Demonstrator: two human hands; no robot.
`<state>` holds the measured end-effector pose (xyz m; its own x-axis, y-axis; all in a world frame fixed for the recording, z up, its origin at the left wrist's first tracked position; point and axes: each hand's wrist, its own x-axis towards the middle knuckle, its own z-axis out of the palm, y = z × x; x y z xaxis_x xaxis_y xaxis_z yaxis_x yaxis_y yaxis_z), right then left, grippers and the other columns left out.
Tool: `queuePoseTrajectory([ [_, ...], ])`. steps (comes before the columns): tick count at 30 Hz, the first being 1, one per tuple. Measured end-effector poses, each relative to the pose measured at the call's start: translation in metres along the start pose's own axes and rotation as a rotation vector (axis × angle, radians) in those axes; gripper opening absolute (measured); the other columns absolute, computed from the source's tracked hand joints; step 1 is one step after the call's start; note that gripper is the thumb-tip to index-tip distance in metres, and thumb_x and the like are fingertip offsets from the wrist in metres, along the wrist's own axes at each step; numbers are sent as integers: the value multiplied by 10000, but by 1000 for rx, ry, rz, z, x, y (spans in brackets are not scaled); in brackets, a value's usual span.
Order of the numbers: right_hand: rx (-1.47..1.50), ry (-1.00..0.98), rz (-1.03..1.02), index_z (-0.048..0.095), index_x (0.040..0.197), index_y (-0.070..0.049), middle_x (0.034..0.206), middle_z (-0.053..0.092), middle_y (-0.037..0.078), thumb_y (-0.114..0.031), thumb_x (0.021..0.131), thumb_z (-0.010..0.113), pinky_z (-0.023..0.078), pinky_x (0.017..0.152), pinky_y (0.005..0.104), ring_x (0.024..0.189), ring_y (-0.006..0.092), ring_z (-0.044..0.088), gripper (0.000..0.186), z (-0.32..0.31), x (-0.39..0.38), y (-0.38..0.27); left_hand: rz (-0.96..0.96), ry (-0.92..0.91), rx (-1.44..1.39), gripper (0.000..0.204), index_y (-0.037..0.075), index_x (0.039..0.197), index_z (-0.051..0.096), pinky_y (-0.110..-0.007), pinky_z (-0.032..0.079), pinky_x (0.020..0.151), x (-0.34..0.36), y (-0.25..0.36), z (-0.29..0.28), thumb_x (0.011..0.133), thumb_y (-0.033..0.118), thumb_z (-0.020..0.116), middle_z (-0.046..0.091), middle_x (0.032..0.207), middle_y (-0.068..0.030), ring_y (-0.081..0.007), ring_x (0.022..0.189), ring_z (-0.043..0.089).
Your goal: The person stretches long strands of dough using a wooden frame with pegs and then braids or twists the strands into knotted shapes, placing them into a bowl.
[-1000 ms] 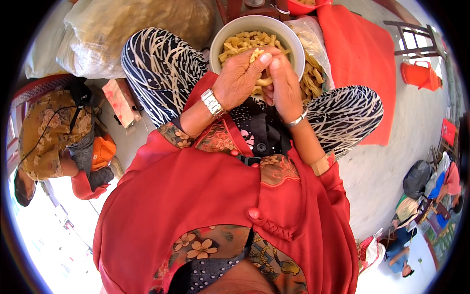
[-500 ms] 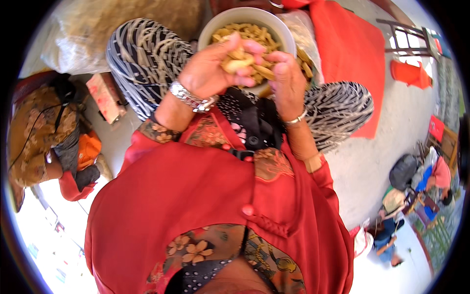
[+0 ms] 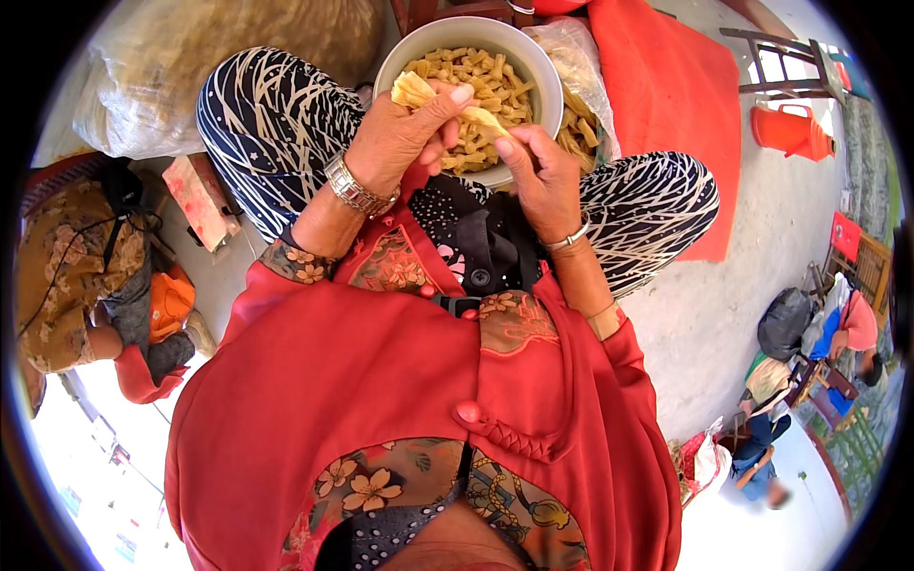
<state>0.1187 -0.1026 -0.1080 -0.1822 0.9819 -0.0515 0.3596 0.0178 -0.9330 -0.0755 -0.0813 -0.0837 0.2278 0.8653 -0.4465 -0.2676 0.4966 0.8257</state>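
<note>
A white bowl [image 3: 541,81] full of short, pale-yellow dried pieces [image 3: 490,76] sits between my knees. My left hand [image 3: 407,128], above the bowl's near left, pinches a frayed yellow piece [image 3: 411,88]. My right hand [image 3: 542,181] grips the end of a yellow strip [image 3: 481,121] that stretches toward my left thumb; whether this is part of the same piece I cannot tell. Beside the bowl on the right, a clear plastic bag [image 3: 562,52] holds longer yellow sticks [image 3: 578,128].
A large sack [image 3: 209,71] lies upper left, a red cloth [image 3: 666,124] upper right, with a chair [image 3: 790,57] and red bucket [image 3: 790,133] beyond. A stained block [image 3: 200,200] and a co-worker [image 3: 67,285] are left; other people [image 3: 757,471] and bundles [image 3: 785,324] are at right.
My hands came apart from their clasp over the bowl's middle and moved a little left. A piece now sticks up from my left fingers, and a strip shows between both hands.
</note>
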Motion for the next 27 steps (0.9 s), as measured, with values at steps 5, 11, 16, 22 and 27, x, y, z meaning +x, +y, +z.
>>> queuePoseTrajectory([
  [5,58,-94,0,576,886,8,664,552,119,-245,898,575,433,572,314,588,199,524,254,10,4,-6,20,97,13,159,22,917,600,-172,308,352,-1,2,6,895,179,587,468,578,36,-15,396,330],
  [11,-67,-230,-73,550,759,22,615,463,82,-197,913,537,377,517,277,539,136,435,268,-7,6,-36,14,115,-293,70,53,889,575,-167,243,354,-9,15,-15,886,123,578,347,554,72,-13,407,256],
  [16,-154,-149,-208,555,751,-20,605,493,152,-231,891,557,398,508,365,545,311,520,254,-18,25,-45,52,84,-316,114,45,872,582,-183,286,390,2,27,-19,902,146,539,350,562,66,-18,410,259],
  [22,-540,111,-539,527,758,-66,594,524,149,-249,879,562,408,477,416,544,354,540,223,-55,112,-59,290,45,-142,133,30,914,597,-191,326,434,60,87,0,899,150,541,420,602,53,-16,426,289],
  [27,-761,250,-577,537,773,-90,587,542,127,-296,895,528,437,506,431,562,351,554,240,-80,181,-79,503,98,-29,192,30,860,624,-190,356,450,118,131,11,886,217,588,499,630,38,-26,453,379],
])
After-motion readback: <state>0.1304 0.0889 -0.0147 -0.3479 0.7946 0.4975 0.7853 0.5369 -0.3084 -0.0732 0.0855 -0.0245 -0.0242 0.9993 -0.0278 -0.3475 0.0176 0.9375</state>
